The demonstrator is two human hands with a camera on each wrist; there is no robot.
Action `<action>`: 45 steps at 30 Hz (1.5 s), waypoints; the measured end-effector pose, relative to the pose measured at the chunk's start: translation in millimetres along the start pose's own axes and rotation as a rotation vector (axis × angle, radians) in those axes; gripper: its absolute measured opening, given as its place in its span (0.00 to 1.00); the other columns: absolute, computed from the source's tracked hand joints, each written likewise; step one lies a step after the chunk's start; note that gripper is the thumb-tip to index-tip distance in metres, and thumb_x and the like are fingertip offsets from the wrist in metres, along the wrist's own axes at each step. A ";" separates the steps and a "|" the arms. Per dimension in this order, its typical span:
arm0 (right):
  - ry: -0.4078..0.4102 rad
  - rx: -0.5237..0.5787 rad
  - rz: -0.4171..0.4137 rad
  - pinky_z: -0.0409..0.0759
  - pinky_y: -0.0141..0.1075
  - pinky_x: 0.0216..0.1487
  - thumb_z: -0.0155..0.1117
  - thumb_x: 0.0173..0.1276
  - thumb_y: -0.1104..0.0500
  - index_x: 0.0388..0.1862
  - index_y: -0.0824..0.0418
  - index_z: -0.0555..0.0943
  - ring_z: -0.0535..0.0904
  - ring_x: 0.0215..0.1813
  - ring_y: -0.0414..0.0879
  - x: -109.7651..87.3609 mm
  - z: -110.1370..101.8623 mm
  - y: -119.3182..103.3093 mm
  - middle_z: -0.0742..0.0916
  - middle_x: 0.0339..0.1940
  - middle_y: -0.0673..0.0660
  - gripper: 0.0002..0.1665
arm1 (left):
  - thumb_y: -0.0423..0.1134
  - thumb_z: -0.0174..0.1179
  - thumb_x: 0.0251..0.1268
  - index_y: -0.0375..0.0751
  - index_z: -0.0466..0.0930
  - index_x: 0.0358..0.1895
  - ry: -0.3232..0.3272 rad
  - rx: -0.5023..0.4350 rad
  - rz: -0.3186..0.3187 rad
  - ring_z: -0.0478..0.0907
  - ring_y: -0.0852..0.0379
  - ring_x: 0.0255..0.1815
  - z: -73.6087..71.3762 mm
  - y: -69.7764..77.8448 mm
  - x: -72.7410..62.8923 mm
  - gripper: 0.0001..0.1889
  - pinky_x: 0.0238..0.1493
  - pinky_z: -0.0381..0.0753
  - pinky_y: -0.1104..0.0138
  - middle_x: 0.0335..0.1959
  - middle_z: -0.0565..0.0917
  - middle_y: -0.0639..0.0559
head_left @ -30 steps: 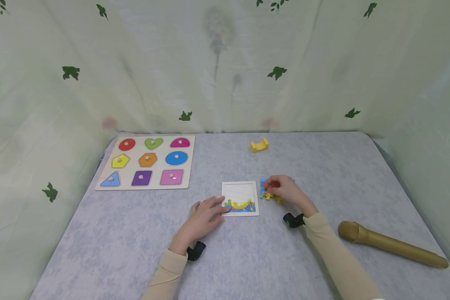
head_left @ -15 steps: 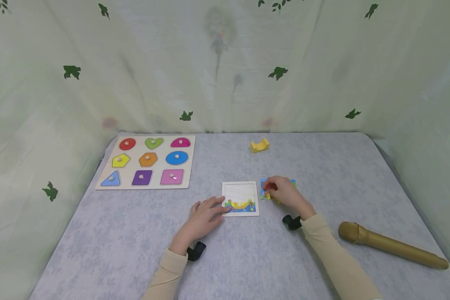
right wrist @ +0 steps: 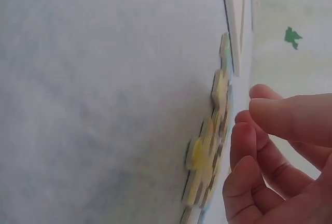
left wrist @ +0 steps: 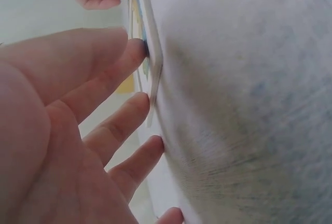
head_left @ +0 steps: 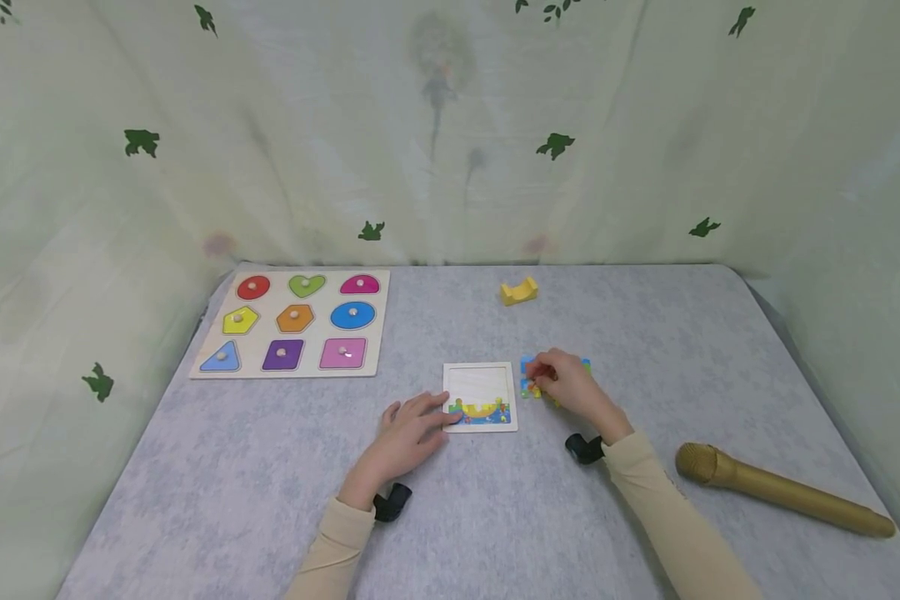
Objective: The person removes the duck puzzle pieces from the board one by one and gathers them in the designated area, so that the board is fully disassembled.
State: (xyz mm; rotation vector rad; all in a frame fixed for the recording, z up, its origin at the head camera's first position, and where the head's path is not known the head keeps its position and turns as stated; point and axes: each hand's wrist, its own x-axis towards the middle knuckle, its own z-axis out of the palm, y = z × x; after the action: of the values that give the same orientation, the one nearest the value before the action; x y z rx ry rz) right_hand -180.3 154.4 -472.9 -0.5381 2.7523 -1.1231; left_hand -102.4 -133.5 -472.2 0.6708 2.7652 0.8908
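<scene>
A small square puzzle tray [head_left: 482, 429] with a white rim lies on the table, jigsaw pieces [head_left: 480, 412] filling its near strip. My left hand [head_left: 405, 437] rests at its left side, fingers spread and fairly straight; in the left wrist view its fingertips [left wrist: 140, 102] touch the tray's edge. Right of the tray lies a flat cluster of loose jigsaw pieces [head_left: 528, 388], blue, yellow and green. Over them is my right hand [head_left: 570, 385], which covers part of the cluster. Its fingers [right wrist: 244, 136] are loosely bent near the thumb, and no piece shows between them.
A shape board [head_left: 322, 327] with knobbed coloured shapes lies at the back left. A yellow curved block [head_left: 520, 291] stands at the back. On the right lies a gold microphone [head_left: 783, 490]. A pale curtain [head_left: 450, 183] hangs behind the table.
My right hand and forearm have shifted slightly left over the loose pieces, and the pieces under the fingers lie more evenly together. The left hand and tray have stayed put.
</scene>
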 end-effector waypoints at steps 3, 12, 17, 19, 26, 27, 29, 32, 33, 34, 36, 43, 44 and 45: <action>0.012 0.023 -0.021 0.75 0.38 0.38 0.61 0.63 0.72 0.35 0.65 0.82 0.75 0.36 0.46 -2.5 3.6 -4.8 0.81 0.34 0.56 0.06 | 0.37 0.57 0.69 0.45 0.80 0.59 0.002 0.016 0.007 0.57 0.41 0.70 -0.6 -0.4 0.7 0.17 0.63 0.45 0.37 0.69 0.67 0.45; -0.084 0.074 -0.133 0.72 0.36 0.41 0.62 0.60 0.73 0.38 0.63 0.82 0.72 0.36 0.44 -11.0 22.5 -22.9 0.81 0.33 0.51 0.10 | 0.39 0.55 0.70 0.45 0.78 0.59 -0.014 0.052 0.112 0.57 0.43 0.70 6.6 9.4 6.5 0.17 0.61 0.54 0.40 0.66 0.69 0.47; -0.102 0.038 -0.168 0.73 0.37 0.42 0.64 0.59 0.73 0.39 0.64 0.81 0.73 0.36 0.45 -11.6 29.2 -30.5 0.82 0.36 0.54 0.10 | 0.40 0.54 0.71 0.45 0.76 0.63 -0.077 0.072 0.174 0.57 0.42 0.70 13.5 17.5 9.2 0.19 0.59 0.55 0.39 0.67 0.68 0.48; -0.113 0.011 -0.150 0.74 0.37 0.41 0.65 0.59 0.72 0.40 0.64 0.81 0.74 0.37 0.44 -11.7 30.7 -33.5 0.81 0.37 0.53 0.11 | 0.41 0.53 0.72 0.45 0.75 0.63 -0.087 0.089 0.176 0.57 0.42 0.70 14.9 19.5 9.5 0.19 0.59 0.55 0.39 0.68 0.68 0.48; -0.136 -0.048 -0.105 0.74 0.37 0.39 0.66 0.58 0.71 0.41 0.62 0.81 0.72 0.36 0.44 -13.4 32.8 -39.6 0.79 0.34 0.52 0.12 | 0.40 0.55 0.71 0.46 0.75 0.63 -0.086 0.103 0.157 0.59 0.44 0.70 16.2 21.0 8.9 0.19 0.58 0.54 0.38 0.67 0.68 0.49; -0.135 -0.051 -0.106 0.73 0.36 0.39 0.66 0.58 0.71 0.41 0.62 0.81 0.72 0.36 0.44 -13.6 33.1 -39.6 0.79 0.34 0.52 0.12 | 0.40 0.55 0.70 0.46 0.76 0.63 -0.083 0.099 0.154 0.59 0.44 0.69 16.2 21.2 9.1 0.19 0.58 0.53 0.37 0.67 0.69 0.49; -0.135 -0.044 -0.106 0.73 0.37 0.39 0.66 0.58 0.70 0.41 0.62 0.80 0.72 0.36 0.44 -13.9 33.8 -39.8 0.78 0.34 0.52 0.12 | 0.41 0.55 0.71 0.47 0.76 0.63 -0.081 0.094 0.143 0.59 0.45 0.70 16.6 21.5 9.7 0.19 0.58 0.53 0.37 0.67 0.69 0.50; -0.133 -0.026 -0.099 0.72 0.36 0.38 0.65 0.58 0.70 0.42 0.61 0.80 0.72 0.36 0.45 -14.8 35.1 -39.0 0.77 0.34 0.53 0.13 | 0.41 0.55 0.71 0.48 0.76 0.63 -0.076 0.092 0.131 0.59 0.46 0.70 18.0 21.9 10.1 0.19 0.58 0.52 0.36 0.67 0.69 0.51; -0.133 -0.023 -0.097 0.72 0.36 0.37 0.65 0.58 0.70 0.42 0.61 0.79 0.72 0.36 0.44 -15.2 35.9 -38.4 0.77 0.34 0.53 0.13 | 0.41 0.55 0.71 0.48 0.77 0.62 -0.075 0.092 0.127 0.59 0.46 0.70 18.4 22.1 10.1 0.19 0.57 0.52 0.35 0.67 0.69 0.51; -0.131 -0.020 -0.096 0.72 0.36 0.37 0.65 0.58 0.70 0.42 0.61 0.79 0.71 0.36 0.44 -15.7 36.4 -37.9 0.76 0.34 0.53 0.13 | 0.41 0.55 0.71 0.48 0.77 0.62 -0.073 0.091 0.124 0.59 0.46 0.70 18.7 22.4 10.1 0.18 0.57 0.51 0.35 0.67 0.69 0.51; -0.125 -0.023 -0.106 0.72 0.36 0.37 0.65 0.58 0.70 0.42 0.60 0.79 0.71 0.35 0.44 -16.6 37.7 -36.0 0.76 0.34 0.52 0.13 | 0.41 0.55 0.71 0.47 0.77 0.62 -0.070 0.090 0.121 0.59 0.46 0.69 19.0 23.0 9.7 0.18 0.57 0.51 0.34 0.67 0.69 0.52; -0.137 -0.043 -0.123 0.72 0.35 0.36 0.65 0.59 0.70 0.42 0.59 0.79 0.70 0.35 0.43 -17.5 38.5 -34.5 0.74 0.34 0.51 0.13 | 0.41 0.55 0.71 0.48 0.77 0.62 -0.076 0.087 0.108 0.59 0.46 0.70 19.3 23.6 9.3 0.18 0.56 0.51 0.33 0.67 0.69 0.52; -0.143 -0.042 -0.116 0.71 0.35 0.36 0.65 0.59 0.71 0.42 0.59 0.79 0.70 0.34 0.43 -17.3 38.1 -35.0 0.74 0.33 0.51 0.13 | 0.41 0.55 0.71 0.48 0.77 0.62 -0.080 0.087 0.105 0.59 0.46 0.70 19.3 23.6 9.6 0.18 0.56 0.51 0.33 0.67 0.69 0.52; -0.150 -0.042 -0.105 0.71 0.35 0.35 0.65 0.58 0.71 0.42 0.59 0.79 0.69 0.34 0.43 -17.1 37.8 -35.5 0.74 0.33 0.51 0.13 | 0.41 0.55 0.71 0.48 0.77 0.62 -0.084 0.087 0.101 0.59 0.47 0.70 19.1 23.5 9.8 0.18 0.56 0.51 0.33 0.67 0.69 0.53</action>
State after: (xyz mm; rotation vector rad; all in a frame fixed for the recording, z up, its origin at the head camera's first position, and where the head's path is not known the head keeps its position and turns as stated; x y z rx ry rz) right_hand -145.4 112.5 -475.7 -0.7481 2.6513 -1.0030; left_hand -97.0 -102.2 -474.0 0.8496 2.7297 0.7453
